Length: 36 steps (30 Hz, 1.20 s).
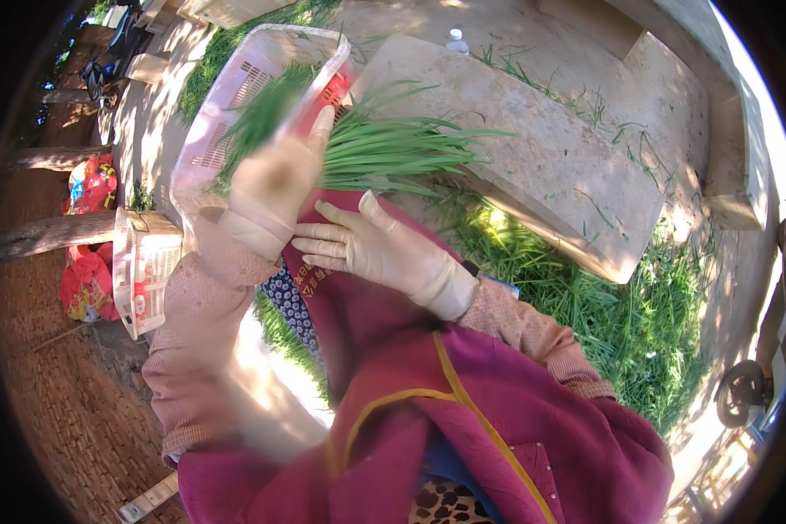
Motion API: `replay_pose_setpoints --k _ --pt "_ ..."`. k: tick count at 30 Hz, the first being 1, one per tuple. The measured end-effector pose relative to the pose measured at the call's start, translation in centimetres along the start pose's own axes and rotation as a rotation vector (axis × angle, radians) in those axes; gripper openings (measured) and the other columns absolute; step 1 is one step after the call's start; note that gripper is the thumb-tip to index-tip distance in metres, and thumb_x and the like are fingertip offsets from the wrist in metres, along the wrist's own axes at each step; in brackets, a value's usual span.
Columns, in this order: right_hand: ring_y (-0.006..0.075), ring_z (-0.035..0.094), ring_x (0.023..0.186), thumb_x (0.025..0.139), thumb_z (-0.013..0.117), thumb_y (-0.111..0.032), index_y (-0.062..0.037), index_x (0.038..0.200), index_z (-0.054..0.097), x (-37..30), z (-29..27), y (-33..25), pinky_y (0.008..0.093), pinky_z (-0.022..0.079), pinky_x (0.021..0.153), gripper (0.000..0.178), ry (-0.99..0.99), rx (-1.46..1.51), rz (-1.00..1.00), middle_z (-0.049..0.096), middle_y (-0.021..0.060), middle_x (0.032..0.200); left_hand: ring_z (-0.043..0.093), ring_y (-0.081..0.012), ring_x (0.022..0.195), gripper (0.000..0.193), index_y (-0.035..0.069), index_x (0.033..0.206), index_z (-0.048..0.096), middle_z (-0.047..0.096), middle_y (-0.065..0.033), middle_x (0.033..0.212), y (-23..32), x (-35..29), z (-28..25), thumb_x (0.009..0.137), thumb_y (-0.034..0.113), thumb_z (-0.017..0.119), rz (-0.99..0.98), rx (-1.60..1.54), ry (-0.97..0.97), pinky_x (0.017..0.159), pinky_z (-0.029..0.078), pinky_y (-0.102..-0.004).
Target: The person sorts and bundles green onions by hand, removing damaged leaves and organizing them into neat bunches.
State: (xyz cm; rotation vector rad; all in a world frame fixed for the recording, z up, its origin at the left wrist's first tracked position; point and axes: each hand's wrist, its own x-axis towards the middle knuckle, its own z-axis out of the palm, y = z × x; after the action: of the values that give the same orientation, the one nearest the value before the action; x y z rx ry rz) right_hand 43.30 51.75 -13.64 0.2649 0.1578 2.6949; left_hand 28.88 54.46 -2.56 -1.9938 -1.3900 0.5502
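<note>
My left hand [275,183], in a pale glove with a brown smudge, is over the near side of a pinkish-white plastic crate [186,166]. Motion blurs it, and most of its fingers are hidden. Blurred green leaves [271,109] lie close beyond it, partly inside the crate. To its right fans a bunch of long, flat green leaves, like garlic chives [393,148]; whether the left hand grips them cannot be made out. My right hand [371,244], also gloved, is open with its fingers apart, holding nothing. It hovers over the dark red cloth on my lap [384,288].
A stone slab [550,148] stretches to the right, with loose leaf scraps on it. Below it lies a large heap of greens [637,341]. A clear bottle [457,40] stands beyond. At left are a smaller white crate [144,271] and red bags [87,279].
</note>
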Motion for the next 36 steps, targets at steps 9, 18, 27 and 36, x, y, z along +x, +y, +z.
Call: replay_pose_setpoints --k 9,18,27,36 --pt "0.0215 0.060 0.102 0.093 0.060 -0.018 -0.0047 0.116 0.056 -2.0 -3.4 -6.6 0.0410 0.048 0.097 0.027 0.183 0.087 -0.433 0.063 0.0057 0.106 0.064 -0.0228 0.059 0.073 0.025 0.147 0.031 0.069 -0.0069 0.098 2.4 -5.7 1.2 0.081 -0.001 0.052 -0.061 -0.624 -0.111 0.052 0.052 -0.0352" --pt "0.0185 0.059 0.100 0.093 0.061 -0.024 -0.0031 0.143 0.030 -4.8 -2.8 -9.2 0.0381 0.046 0.100 0.063 0.131 -0.225 -0.341 0.061 0.0022 0.099 0.059 -0.0141 0.104 0.064 0.006 0.144 0.037 0.061 -0.0070 0.122 1.9 -8.0 4.9 0.092 0.037 0.059 -0.393 -2.054 -0.282 0.084 0.047 -0.0254" --pt "0.0197 0.059 0.107 0.094 0.057 -0.026 -0.0044 0.141 0.038 -4.4 -1.4 -6.6 0.0362 0.047 0.096 0.054 0.353 -0.592 -0.133 0.060 0.0093 0.121 0.061 -0.0186 0.090 0.069 0.007 0.137 0.040 0.056 -0.0146 0.124 12.8 -4.2 2.2 0.081 0.029 0.073 -0.647 -2.896 -0.893 0.074 0.053 -0.0300" --pt "0.0231 0.054 0.112 0.099 0.048 -0.022 -0.0071 0.139 0.043 -10.6 -10.6 -12.9 0.0373 0.044 0.098 0.043 0.461 -0.274 -0.439 0.059 0.0115 0.119 0.042 -0.0063 0.049 0.061 0.003 0.132 0.047 0.060 -0.0203 0.123 8.8 -14.9 0.8 0.079 0.018 0.071 -0.934 -2.728 -1.239 0.044 0.036 -0.0176"
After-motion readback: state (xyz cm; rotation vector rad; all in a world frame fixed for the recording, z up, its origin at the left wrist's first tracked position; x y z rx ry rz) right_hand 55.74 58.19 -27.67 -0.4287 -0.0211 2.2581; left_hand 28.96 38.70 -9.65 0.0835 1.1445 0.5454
